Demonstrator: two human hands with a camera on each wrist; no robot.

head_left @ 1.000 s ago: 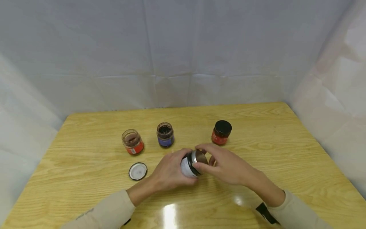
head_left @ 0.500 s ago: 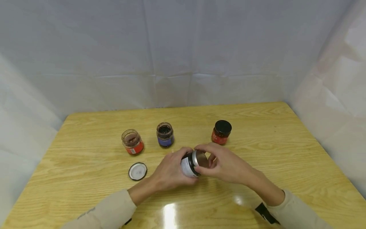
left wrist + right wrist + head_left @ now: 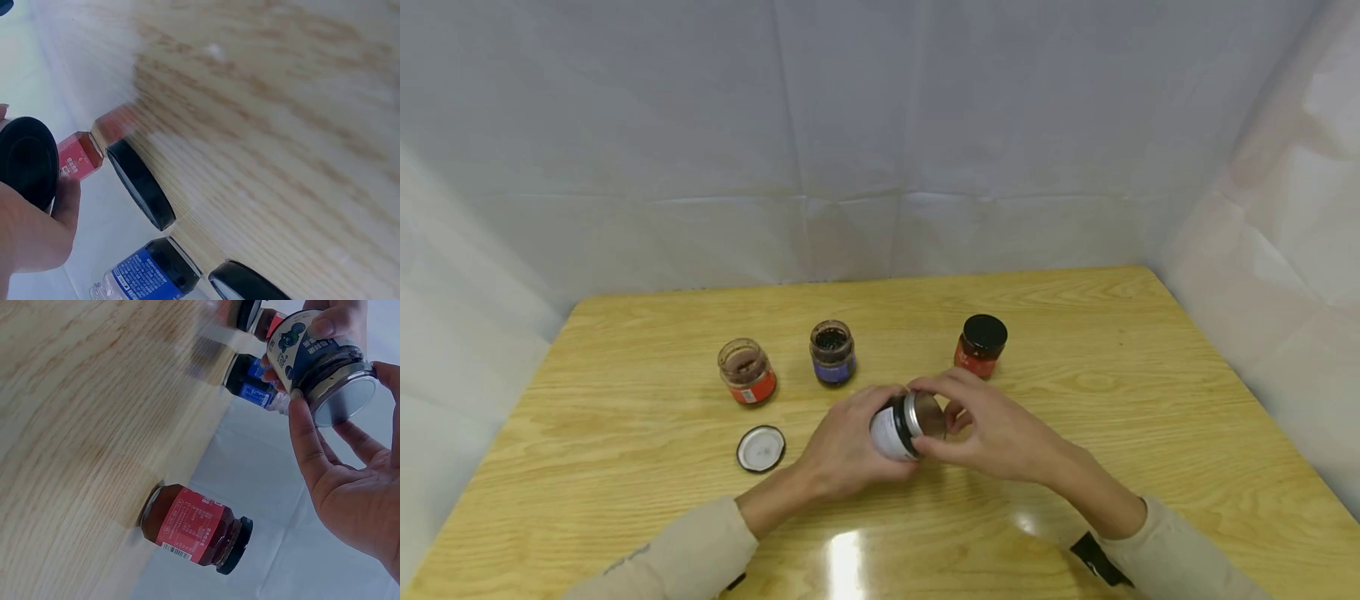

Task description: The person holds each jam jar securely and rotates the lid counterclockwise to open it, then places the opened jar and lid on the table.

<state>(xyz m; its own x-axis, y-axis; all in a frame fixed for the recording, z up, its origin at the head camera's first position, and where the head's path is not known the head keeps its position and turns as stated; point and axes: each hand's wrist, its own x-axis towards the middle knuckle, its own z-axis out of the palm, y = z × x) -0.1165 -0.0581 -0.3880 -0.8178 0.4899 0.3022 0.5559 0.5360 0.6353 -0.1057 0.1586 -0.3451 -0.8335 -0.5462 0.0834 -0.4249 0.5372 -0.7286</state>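
Item: your left hand (image 3: 850, 448), fingers wrapped around the body of a white-labelled jar (image 3: 886, 436). The jar is tipped on its side, lid end toward your right, in front of you over the wooden table (image 3: 1120, 383); in the wrist views it appears raised off the surface.

Item: your right hand (image 3: 1003, 431), thumb and fingers set around the rim of that jar's silver lid (image 3: 932, 416) in a light pinch, palm clear of it. The lid sits on the jar's mouth. Whether it is loose, and which way you are turning it, you cannot tell from here.

Item: one orange-labelled jar (image 3: 754, 387), upright, uncapped, farthest to your left.

Item: one blue-labelled jar (image 3: 833, 369), upright, uncapped, just to the right of it and apart from it.

Item: one loose lid (image 3: 761, 449), flat on the table, pale inside facing up, near your left forearm.

Item: one black-rimmed lid (image 3: 139, 187), loose on the table; it shows from your left wrist, and your hands seem to hide it from above.

Item: one red-labelled jar (image 3: 191, 525), upright, its black cap (image 3: 985, 334) on, beyond your right hand.

Tally, as judged: two jars uncapped; your held one in hand, lid work apparently unfinished; the red-labelled one capped and untouched by either hand.
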